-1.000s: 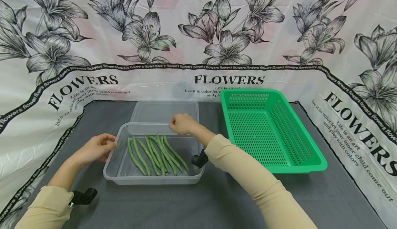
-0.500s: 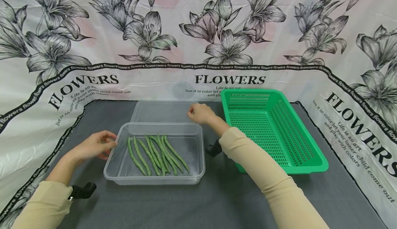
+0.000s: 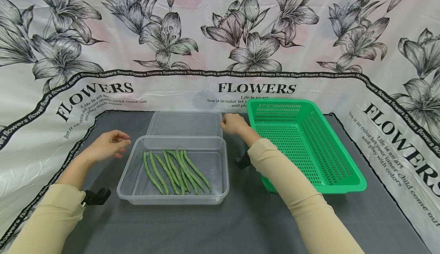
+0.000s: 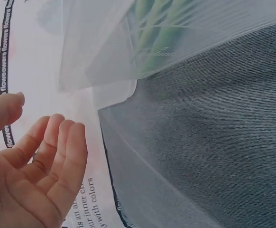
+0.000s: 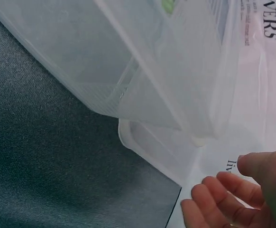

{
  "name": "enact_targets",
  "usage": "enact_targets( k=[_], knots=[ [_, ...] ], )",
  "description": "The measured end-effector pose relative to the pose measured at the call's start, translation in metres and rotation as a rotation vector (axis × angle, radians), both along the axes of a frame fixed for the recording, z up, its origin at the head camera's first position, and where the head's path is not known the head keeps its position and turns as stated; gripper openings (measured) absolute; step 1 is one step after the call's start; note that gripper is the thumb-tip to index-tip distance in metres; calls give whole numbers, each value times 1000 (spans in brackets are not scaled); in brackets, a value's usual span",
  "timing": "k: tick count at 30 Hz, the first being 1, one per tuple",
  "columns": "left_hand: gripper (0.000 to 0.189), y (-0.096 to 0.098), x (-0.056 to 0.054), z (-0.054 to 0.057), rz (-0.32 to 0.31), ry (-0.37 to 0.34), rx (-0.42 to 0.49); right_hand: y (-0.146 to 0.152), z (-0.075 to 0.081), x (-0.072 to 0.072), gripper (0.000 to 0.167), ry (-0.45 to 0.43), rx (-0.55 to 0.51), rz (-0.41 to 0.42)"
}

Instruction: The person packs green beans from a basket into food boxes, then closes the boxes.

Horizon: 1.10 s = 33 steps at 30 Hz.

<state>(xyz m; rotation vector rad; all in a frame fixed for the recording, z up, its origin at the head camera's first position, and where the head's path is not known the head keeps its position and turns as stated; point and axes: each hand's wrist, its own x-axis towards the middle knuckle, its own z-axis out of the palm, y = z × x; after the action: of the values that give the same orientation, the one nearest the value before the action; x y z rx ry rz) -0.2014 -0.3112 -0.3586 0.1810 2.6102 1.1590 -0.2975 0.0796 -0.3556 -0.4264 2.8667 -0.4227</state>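
Observation:
Several green beans [image 3: 178,172] lie side by side in a clear plastic container [image 3: 216,198]. Behind it a flat clear lid [image 3: 185,123] lies on the table, partly hidden by the container. My left hand [image 3: 107,146] is just off the container's left rim, fingers loosely bent and holding nothing; the left wrist view shows the hand [image 4: 43,166] with thumb and fingers apart. Near the lid's right edge is my right hand [image 3: 235,124]; whether it touches the lid is unclear. In the right wrist view the right hand [image 5: 237,194] has loosely bent fingers with nothing between them.
A green perforated basket [image 3: 343,190] stands to the right, partly behind the right forearm. Grey cloth [image 3: 165,227] covers the table. A flower-printed sheet [image 3: 192,88] rises behind and along both sides.
My right hand has moved from above the container's back rim rightward to the lid's right edge. My left hand has come off the container's left rim and shifted slightly away and up.

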Motion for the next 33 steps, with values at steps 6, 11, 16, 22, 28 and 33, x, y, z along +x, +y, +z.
enact_targets(
  k=[6, 11, 16, 22, 28, 33],
  knots=[
    [49, 1, -11, -3, 17, 37, -4, 5, -7, -5, 35, -92, 9, -35],
    [53, -1, -21, -8, 43, 3, 42, 8, -11, -7, 39, -117, 0, -52],
    [60, -3, -28, -12, 38, -50, 74, 7, -14, -10, 39, -159, -15, -68],
    [65, -4, -37, -24, 6, -109, 68, 17, -78, -66, 46, -242, -54, -68],
    [66, -4, -44, -34, -15, -179, 86, 33, -145, -112, 57, -327, -99, 44],
    [67, -3, -47, -39, -33, -223, 110, 17, -69, -54, 55, -450, -150, 56]
  ],
)
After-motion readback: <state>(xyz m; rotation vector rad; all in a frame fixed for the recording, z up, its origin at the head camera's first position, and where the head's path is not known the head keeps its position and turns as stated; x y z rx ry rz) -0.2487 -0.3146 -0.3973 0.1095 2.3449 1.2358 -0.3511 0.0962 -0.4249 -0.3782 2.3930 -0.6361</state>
